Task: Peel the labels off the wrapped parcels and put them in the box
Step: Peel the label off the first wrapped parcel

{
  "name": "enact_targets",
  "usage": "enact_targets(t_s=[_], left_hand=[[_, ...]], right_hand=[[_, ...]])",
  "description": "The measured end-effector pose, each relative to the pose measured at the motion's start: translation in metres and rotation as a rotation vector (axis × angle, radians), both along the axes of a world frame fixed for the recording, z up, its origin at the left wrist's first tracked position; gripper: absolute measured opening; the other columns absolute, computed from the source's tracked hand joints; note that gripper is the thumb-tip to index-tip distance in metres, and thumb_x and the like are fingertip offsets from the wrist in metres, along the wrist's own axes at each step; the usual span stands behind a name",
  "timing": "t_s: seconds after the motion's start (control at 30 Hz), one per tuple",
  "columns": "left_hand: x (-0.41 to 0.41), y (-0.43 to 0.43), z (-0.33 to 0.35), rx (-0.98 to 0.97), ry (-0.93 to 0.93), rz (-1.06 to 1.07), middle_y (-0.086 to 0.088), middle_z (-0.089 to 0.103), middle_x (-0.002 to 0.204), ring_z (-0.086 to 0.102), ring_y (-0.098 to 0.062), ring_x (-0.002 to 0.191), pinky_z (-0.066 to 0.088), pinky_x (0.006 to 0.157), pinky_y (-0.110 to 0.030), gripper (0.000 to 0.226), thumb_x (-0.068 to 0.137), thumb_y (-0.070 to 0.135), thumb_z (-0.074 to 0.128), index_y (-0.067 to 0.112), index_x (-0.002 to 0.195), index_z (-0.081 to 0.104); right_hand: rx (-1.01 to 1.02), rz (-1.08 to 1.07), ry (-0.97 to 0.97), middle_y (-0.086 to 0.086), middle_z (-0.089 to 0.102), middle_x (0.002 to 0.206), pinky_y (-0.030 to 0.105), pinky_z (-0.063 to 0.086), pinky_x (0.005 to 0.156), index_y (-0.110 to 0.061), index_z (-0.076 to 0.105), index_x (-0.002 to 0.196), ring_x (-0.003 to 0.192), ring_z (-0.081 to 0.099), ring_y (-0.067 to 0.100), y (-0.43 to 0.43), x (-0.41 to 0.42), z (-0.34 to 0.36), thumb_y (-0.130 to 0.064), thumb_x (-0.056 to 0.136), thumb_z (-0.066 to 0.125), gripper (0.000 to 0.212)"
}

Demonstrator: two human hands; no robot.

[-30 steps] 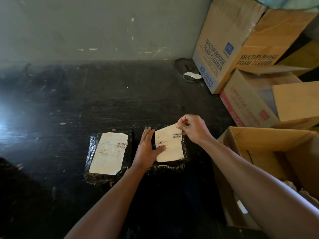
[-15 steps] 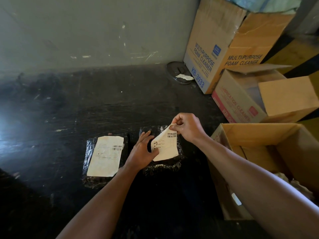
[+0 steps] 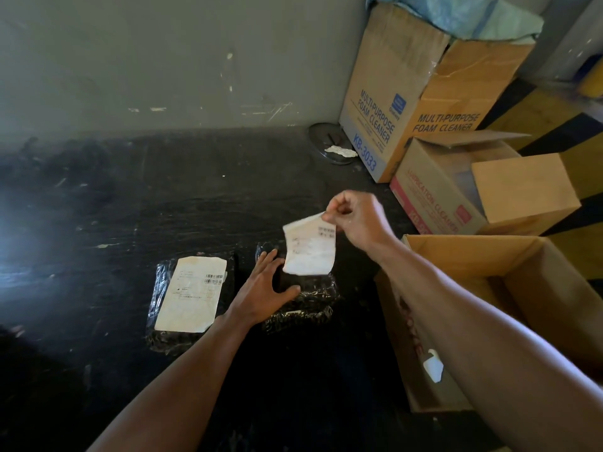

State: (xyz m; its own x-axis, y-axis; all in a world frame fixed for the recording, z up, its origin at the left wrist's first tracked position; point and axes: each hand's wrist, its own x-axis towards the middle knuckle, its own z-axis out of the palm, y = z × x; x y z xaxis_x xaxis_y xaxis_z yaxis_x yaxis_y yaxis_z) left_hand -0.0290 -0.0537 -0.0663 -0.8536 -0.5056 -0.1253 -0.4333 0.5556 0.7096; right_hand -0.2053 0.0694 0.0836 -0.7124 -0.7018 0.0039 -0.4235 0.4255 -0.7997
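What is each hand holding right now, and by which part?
The right hand pinches the peeled label by its top corner. The left hand holds nothing; it lies flat on the wrapped parcel.

- Carton (image 3: 385, 102), tall, printed "MULTI-PURPOSE FOAM CLEANER" and "KB-3033"; at far right corner of dark work surface (image 3: 163, 197), against grey wall (image 3: 163, 60).
- Pale blue sheeting (image 3: 456, 14), bunched on top of it.
- Carton (image 3: 434, 197), low, flaps open, "LUBRICATION CLEANER"; just in front.
- Round dark lid (image 3: 321, 138), holding crumpled white scrap (image 3: 341, 151); beside tall carton.
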Motion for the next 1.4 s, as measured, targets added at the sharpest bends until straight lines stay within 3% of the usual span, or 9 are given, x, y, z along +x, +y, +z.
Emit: enact_targets(t_s=[0.17,0.37,0.53,0.63,0.77,0.87,1.0,1.2,1.4], left_hand=[[0.000,0.000,0.001,-0.012,-0.033,-0.006,0.011,0.009,0.165,-0.004,-0.004,0.150,0.015,0.118,-0.035,0.079,0.088,0.054,0.064,0.021,0.153,0.033],[-0.007,0.002,0.008,-0.067,-0.080,0.012,0.006,0.011,0.166,0.000,-0.010,0.152,0.016,0.120,-0.037,0.081,0.088,0.052,0.063,0.017,0.154,0.032],[-0.008,0.020,0.019,-0.088,-0.093,0.082,-0.002,0.019,0.164,0.013,-0.018,0.152,0.024,0.119,-0.042,0.086,0.087,0.054,0.062,0.017,0.155,0.025],[-0.013,0.048,0.030,-0.120,-0.082,0.071,-0.003,0.020,0.164,0.015,-0.020,0.151,0.023,0.118,-0.043,0.088,0.088,0.055,0.061,0.018,0.157,0.020],[-0.031,0.101,0.045,-0.063,-0.050,0.014,0.000,0.017,0.165,0.014,-0.017,0.151,0.024,0.119,-0.045,0.086,0.089,0.057,0.058,0.021,0.157,0.018],[-0.049,0.145,0.058,-0.005,-0.010,-0.045,0.003,0.015,0.165,0.010,-0.014,0.152,0.024,0.118,-0.044,0.083,0.091,0.056,0.057,0.024,0.158,0.018],[-0.072,0.200,0.070,-0.004,0.051,-0.144,0.003,0.012,0.166,0.004,-0.012,0.152,0.019,0.119,-0.042,0.088,0.089,0.061,0.056,0.023,0.158,0.015],[-0.100,0.256,0.072,-0.291,0.052,-0.284,0.000,-0.002,0.167,-0.006,-0.019,0.152,0.015,0.122,-0.044,0.093,0.089,0.072,0.041,0.019,0.158,0.009],[-0.108,0.266,0.057,-0.395,0.077,-0.254,-0.004,0.001,0.167,-0.005,-0.017,0.152,0.005,0.120,-0.035,0.088,0.093,0.068,0.034,0.013,0.158,0.008]], right_hand=[[-0.033,-0.054,0.101,0.002,0.074,0.087,0.042,0.060,0.081,-0.023,0.062,0.075,0.087,0.071,0.018,0.013,-0.031,0.036,-0.011,0.083,0.080,0.023],[-0.006,-0.211,0.087,-0.001,0.072,0.094,0.037,0.059,0.082,-0.021,0.069,0.095,0.091,0.070,0.018,0.062,-0.051,0.026,-0.015,0.083,0.080,0.017],[-0.003,-0.413,0.076,0.004,0.074,0.102,0.039,0.059,0.082,-0.016,0.074,0.085,0.099,0.068,0.024,0.133,-0.069,0.017,-0.011,0.082,0.079,0.008],[-0.002,-0.500,0.064,0.004,0.072,0.101,0.030,0.053,0.071,-0.016,0.072,0.081,0.094,0.066,0.023,0.179,-0.073,0.016,-0.010,0.081,0.079,0.009],[0.040,-0.559,0.103,0.002,0.071,0.088,0.028,0.045,0.070,-0.019,0.072,0.079,0.086,0.062,0.020,0.229,-0.066,0.012,-0.012,0.081,0.077,0.009],[0.091,-0.575,0.111,0.003,0.070,0.090,0.025,0.041,0.060,-0.011,0.072,0.086,0.085,0.060,0.018,0.253,-0.056,0.006,-0.011,0.083,0.074,0.004],[0.135,-0.526,0.118,0.004,0.067,0.102,0.015,0.041,0.054,-0.009,0.069,0.102,0.090,0.061,0.017,0.275,-0.040,-0.010,-0.007,0.088,0.071,0.014],[0.273,-0.519,0.084,0.002,0.072,0.101,0.039,0.060,0.076,-0.017,0.072,0.097,0.092,0.067,0.020,0.297,-0.036,-0.039,-0.016,0.089,0.071,0.008],[0.313,-0.455,-0.011,-0.007,0.068,0.082,0.040,0.060,0.075,-0.023,0.070,0.080,0.085,0.068,0.016,0.310,-0.037,-0.063,-0.023,0.087,0.074,0.009]])
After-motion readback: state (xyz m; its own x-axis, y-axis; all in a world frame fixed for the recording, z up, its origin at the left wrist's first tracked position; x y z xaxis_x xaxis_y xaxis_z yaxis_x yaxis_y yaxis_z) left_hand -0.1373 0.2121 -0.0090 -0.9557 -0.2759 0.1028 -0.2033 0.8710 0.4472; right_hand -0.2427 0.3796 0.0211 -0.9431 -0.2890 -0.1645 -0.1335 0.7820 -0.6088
